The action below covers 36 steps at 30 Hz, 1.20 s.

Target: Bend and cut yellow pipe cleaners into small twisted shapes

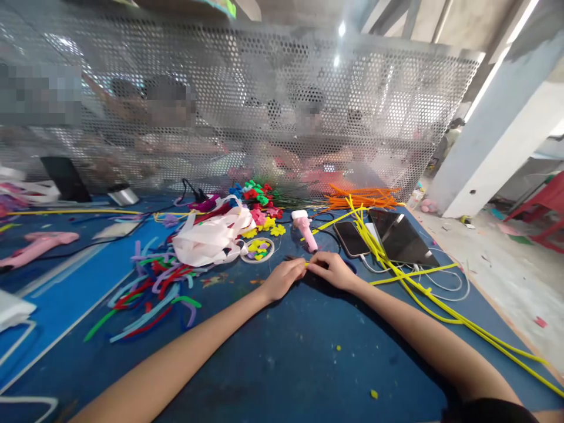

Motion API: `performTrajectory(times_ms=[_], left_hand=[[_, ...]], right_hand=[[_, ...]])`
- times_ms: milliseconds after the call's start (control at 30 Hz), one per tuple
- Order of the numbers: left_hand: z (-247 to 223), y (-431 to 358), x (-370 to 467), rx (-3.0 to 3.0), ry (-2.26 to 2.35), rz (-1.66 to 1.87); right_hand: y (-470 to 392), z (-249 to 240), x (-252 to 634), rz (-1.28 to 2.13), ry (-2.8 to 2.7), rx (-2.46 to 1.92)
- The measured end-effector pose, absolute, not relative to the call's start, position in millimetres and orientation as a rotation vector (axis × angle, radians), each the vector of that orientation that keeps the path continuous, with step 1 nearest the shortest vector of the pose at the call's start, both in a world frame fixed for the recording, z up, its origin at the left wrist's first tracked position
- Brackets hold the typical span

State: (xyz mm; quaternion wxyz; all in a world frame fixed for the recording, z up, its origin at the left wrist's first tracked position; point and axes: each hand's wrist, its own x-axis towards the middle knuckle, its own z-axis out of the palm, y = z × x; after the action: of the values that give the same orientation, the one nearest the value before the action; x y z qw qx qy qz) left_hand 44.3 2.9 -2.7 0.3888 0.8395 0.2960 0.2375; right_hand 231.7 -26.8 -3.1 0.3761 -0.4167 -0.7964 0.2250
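Pinching a small yellow piece (307,265) between left hand (284,279) and right hand (333,271), I have both closed, equally near its ends; its mostly hidden length seems to run crosswise, just my side of the pink tool (308,233).

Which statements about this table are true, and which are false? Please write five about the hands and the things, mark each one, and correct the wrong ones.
1. The left hand and the right hand meet at a small yellow piece. True.
2. The ring has nothing inside it. False: yellow and purple pieces lie in it.
3. The orange stems lie near the mesh. True.
4. The tablet is on the floor. False: it lies on the table, to the right of the phone.
5. A white cable runs to that phone. True.
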Motion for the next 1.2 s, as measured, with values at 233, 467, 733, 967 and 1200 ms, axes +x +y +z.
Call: performTrajectory(times_ms=[233,467,733,967,1200], left_hand=[[-8.7,5.3,45.3,2.032,0.737,0.613],[-8.9,6.7,45.7,1.955,0.696,0.577],[-5.2,7.0,43.1,1.964,0.66,0.585],[-9.4,8.3,45.6,1.892,0.674,0.617],[-7.4,6.0,47.9,1.823,0.676,0.664]], right_hand=[[-28.1,-4.3,232.2,0.514,-2.064,-1.013],[-28.9,-3.4,232.8,0.465,-2.101,-0.968],[-29.4,-4.0,233.7,0.435,-2.18,-0.914],[-31.3,-3.7,231.8,0.387,-2.182,-0.971],[-32.0,-3.7,231.6,0.285,-2.199,-1.019]])
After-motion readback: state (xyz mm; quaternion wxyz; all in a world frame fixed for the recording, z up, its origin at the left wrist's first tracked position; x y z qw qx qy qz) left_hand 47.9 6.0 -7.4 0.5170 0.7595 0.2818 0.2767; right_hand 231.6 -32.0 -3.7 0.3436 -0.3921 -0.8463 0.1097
